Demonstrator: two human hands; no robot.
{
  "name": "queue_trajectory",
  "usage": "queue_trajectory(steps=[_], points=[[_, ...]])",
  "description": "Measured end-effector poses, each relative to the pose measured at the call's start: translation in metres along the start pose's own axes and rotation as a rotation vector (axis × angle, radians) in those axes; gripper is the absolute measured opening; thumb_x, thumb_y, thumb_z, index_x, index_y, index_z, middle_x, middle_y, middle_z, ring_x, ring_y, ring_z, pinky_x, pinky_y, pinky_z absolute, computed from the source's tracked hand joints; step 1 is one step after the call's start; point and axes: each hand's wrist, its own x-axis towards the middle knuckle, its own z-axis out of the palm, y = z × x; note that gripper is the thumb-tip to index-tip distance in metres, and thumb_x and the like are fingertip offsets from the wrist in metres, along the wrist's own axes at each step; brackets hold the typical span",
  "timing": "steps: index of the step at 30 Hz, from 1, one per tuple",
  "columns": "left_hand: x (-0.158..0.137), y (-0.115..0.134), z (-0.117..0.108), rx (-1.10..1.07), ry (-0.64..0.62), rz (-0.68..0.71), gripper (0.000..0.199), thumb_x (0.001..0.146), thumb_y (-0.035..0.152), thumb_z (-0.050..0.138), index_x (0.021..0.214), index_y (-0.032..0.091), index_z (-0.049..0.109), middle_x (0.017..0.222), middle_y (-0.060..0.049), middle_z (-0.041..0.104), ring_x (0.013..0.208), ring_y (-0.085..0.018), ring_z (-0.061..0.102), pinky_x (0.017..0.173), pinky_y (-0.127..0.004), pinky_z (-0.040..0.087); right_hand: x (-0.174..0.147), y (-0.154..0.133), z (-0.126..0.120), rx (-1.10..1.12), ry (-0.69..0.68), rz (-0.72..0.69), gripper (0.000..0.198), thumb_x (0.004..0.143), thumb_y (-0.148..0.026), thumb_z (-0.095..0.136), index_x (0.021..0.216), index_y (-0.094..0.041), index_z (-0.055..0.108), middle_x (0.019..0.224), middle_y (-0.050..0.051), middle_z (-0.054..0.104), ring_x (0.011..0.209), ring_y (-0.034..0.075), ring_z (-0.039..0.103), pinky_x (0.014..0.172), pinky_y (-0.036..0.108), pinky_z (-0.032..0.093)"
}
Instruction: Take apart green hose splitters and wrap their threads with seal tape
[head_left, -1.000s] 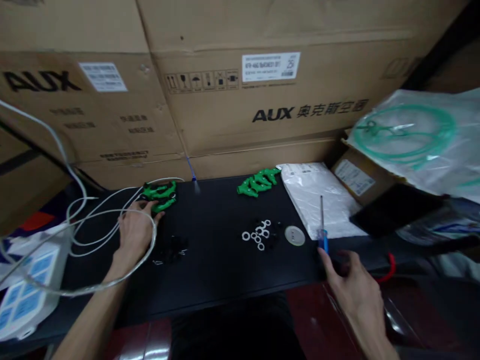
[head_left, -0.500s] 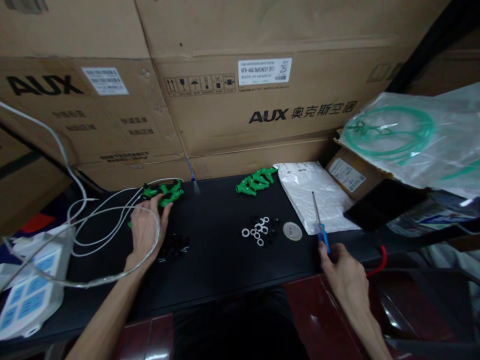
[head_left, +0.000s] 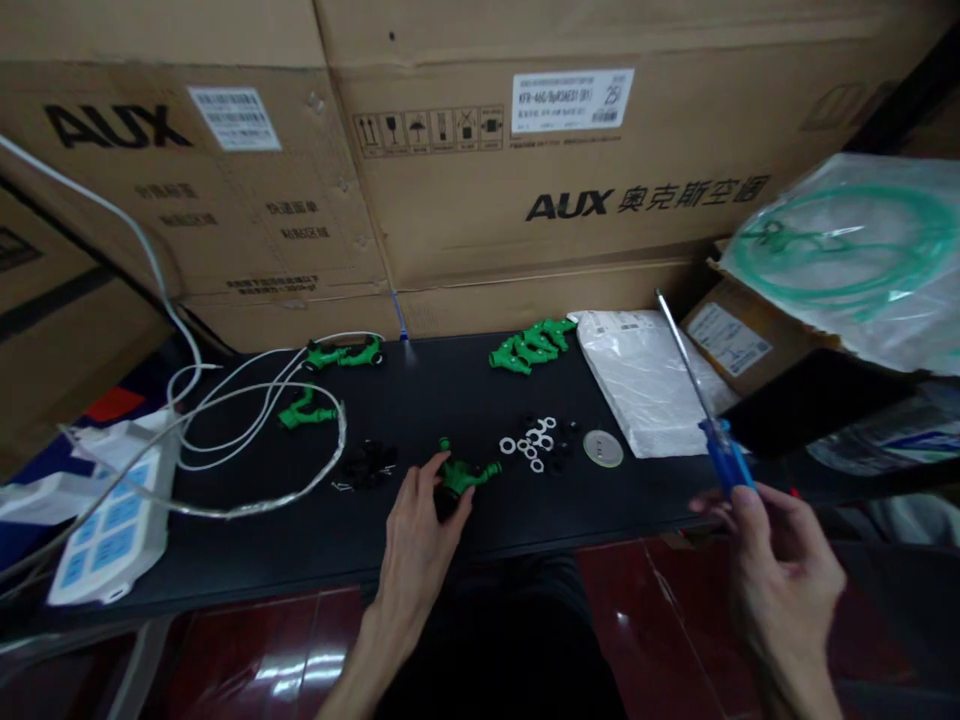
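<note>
My left hand (head_left: 420, 530) grips a green branched plastic fitting (head_left: 466, 476) with a dark end, low over the front middle of the black table. Thumb and fingers pinch it from both sides. In my right hand (head_left: 784, 570) is a screwdriver (head_left: 724, 455) with a blue handle, its metal shaft pointing up and away to the left. White rings (head_left: 531, 447) and small black round parts (head_left: 564, 440) lie right of the green fitting. Left of it is a pile of black parts with screws (head_left: 367, 465). Several green fittings (head_left: 532, 345) sit together at the back.
More green fittings (head_left: 345, 355) lie back left beside white cables (head_left: 247, 510) and a power strip (head_left: 112, 530). A round disc (head_left: 602, 448), a white plastic bag (head_left: 645, 385) and a small carton (head_left: 724, 340) are on the right. Large cardboard boxes (head_left: 450, 230) stand behind.
My left hand has moved from the green fittings at back left to the front middle, bringing one fitting along. My right hand has raised the screwdriver. The view has shifted slightly.
</note>
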Motion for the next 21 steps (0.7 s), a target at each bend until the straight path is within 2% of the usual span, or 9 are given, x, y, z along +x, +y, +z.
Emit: queue_trajectory(steps=[3,6,8,9,12,14,16,19,21], points=[[-0.010,0.006,-0.004,0.075,-0.029,-0.090,0.058,0.090,0.043,0.076,0.138,0.022,0.051,0.096,-0.004,0.064,0.085,-0.026,0.069,0.078,-0.045,0.060,0.010,-0.028,0.009,0.371,0.044,-0.041,0.029,0.074,-0.040,0.084,0.092,-0.024,0.068,0.075,-0.002,0.069,0.065,0.017,0.066,0.070,0.034,0.053],[-0.013,0.008,-0.014,0.097,-0.029,-0.101,0.069,0.085,0.052,0.080,0.140,0.022,0.051,0.091,-0.002,0.060,0.083,-0.026,0.066,0.079,-0.047,0.059,0.028,-0.061,0.019,0.542,0.013,-0.106,0.017,0.073,-0.031,0.081,0.080,-0.026,0.066,0.067,-0.005,0.058,0.057,0.016,0.059,0.058,0.032,0.050],[-0.012,0.006,-0.021,0.053,0.007,-0.042,0.060,0.088,0.048,0.078,0.138,0.024,0.054,0.096,-0.004,0.062,0.088,-0.025,0.066,0.082,-0.046,0.059,0.038,-0.085,0.028,0.681,-0.019,-0.193,0.023,0.071,-0.028,0.081,0.066,-0.026,0.059,0.067,-0.006,0.049,0.054,0.011,0.049,0.055,0.027,0.049],[-0.010,0.004,-0.024,0.023,0.023,0.004,0.054,0.090,0.043,0.075,0.137,0.025,0.055,0.103,-0.006,0.063,0.094,-0.026,0.067,0.086,-0.046,0.059,0.041,-0.097,0.034,0.706,-0.038,-0.210,0.021,0.076,-0.033,0.078,0.068,-0.026,0.059,0.071,-0.005,0.050,0.058,0.010,0.049,0.057,0.024,0.050],[0.004,-0.001,-0.027,-0.066,-0.001,0.165,0.040,0.096,0.029,0.069,0.134,0.026,0.058,0.125,-0.009,0.065,0.118,-0.026,0.065,0.109,-0.053,0.052,0.040,-0.131,0.059,0.723,-0.279,-0.220,0.017,0.096,-0.036,0.061,0.087,-0.024,0.069,0.095,-0.001,0.062,0.084,0.011,0.065,0.081,0.026,0.057],[0.016,-0.003,-0.025,-0.126,-0.075,0.246,0.038,0.097,0.024,0.067,0.134,0.025,0.059,0.132,-0.008,0.067,0.126,-0.024,0.064,0.122,-0.057,0.040,0.032,-0.151,0.080,0.799,-0.404,-0.313,0.021,0.094,-0.040,0.062,0.085,-0.021,0.065,0.081,-0.001,0.063,0.061,0.011,0.061,0.060,0.027,0.056],[0.027,-0.005,-0.019,-0.181,-0.154,0.281,0.037,0.097,0.022,0.067,0.133,0.024,0.061,0.131,-0.006,0.071,0.125,-0.022,0.067,0.127,-0.058,0.033,0.019,-0.166,0.101,0.812,-0.621,-0.297,0.014,0.096,-0.038,0.062,0.094,-0.025,0.058,0.071,-0.005,0.060,0.047,0.011,0.052,0.045,0.026,0.045],[0.035,-0.007,-0.010,-0.240,-0.219,0.281,0.028,0.097,0.022,0.067,0.125,0.024,0.068,0.121,-0.004,0.076,0.113,-0.020,0.073,0.127,-0.058,0.034,-0.002,-0.180,0.128,0.978,-0.730,-0.203,0.020,0.095,-0.039,0.065,0.090,-0.026,0.051,0.061,-0.010,0.045,0.039,0.008,0.031,0.036,0.020,0.026],[0.035,-0.008,-0.005,-0.271,-0.213,0.270,0.023,0.097,0.022,0.067,0.120,0.025,0.071,0.115,-0.003,0.079,0.107,-0.019,0.075,0.125,-0.058,0.037,-0.013,-0.183,0.143,1.003,-0.792,-0.160,0.026,0.098,-0.048,0.060,0.087,-0.026,0.052,0.056,-0.010,0.039,0.037,0.008,0.022,0.034,0.020,0.018]])
